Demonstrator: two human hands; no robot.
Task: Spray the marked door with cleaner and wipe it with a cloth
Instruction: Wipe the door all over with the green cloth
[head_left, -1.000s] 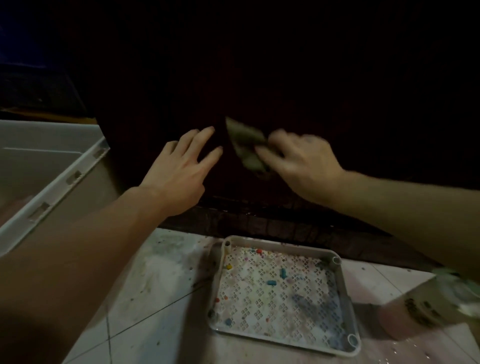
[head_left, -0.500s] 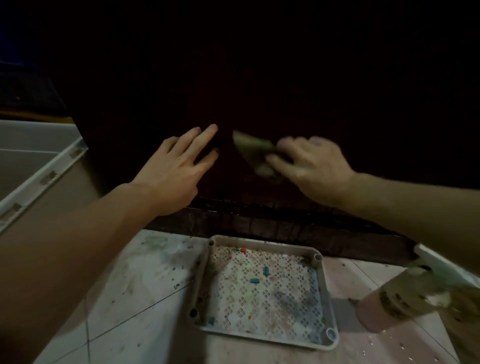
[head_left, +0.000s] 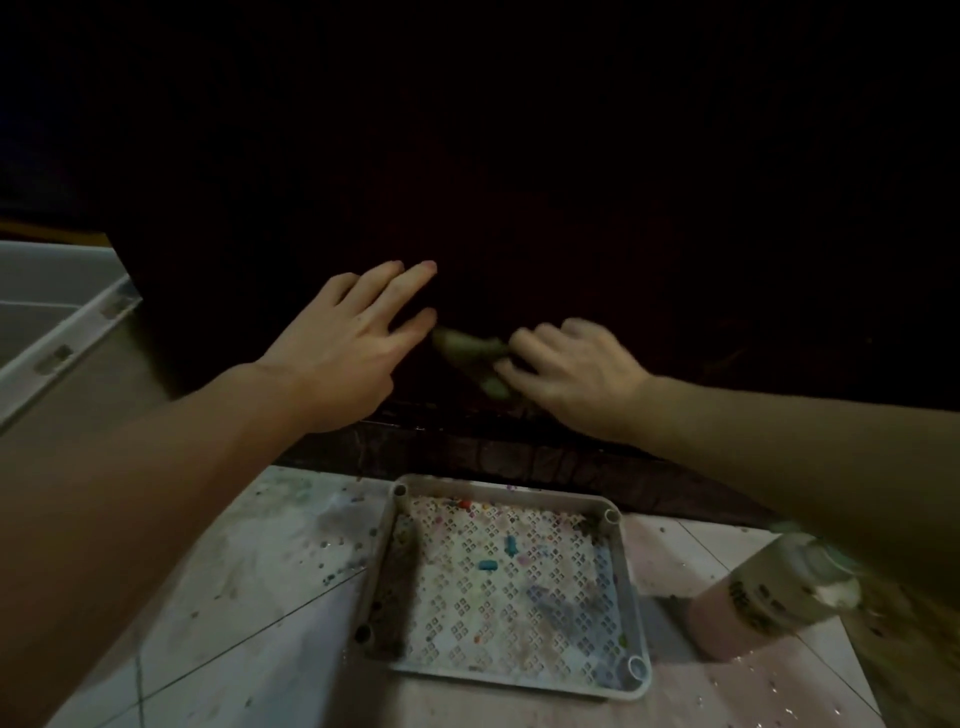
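The dark door (head_left: 519, 182) fills the upper view, too dim to show any mark or spray on it; its lower edge meets a worn dark sill just above the pale tiled floor (head_left: 249, 597), which is speckled with grime. At far left stands a grey plastic bin (head_left: 57, 332), only its rim and a wall in view. On the floor below the hands sits a white perforated tray (head_left: 631, 587), stained and holding a few small coloured bits; just to its right lies the spray bottle (head_left: 763, 597) on its side, presumably set down so both hands are free for wiping (dark lettering runs along it, too blurred to read). The left hand (head_left: 343, 348) lies flat with fingers straight and spread against the door's lower part, holding nothing; it looks to be bracing the panel, or the person's balance, while the other hand works. The right hand (head_left: 576, 374), smeared by motion, has its fingers curled over a small greenish cloth (head_left: 470, 353) and presses it to the door just beside the left fingertips; the wiping step appears under way, low on the door near the sill.
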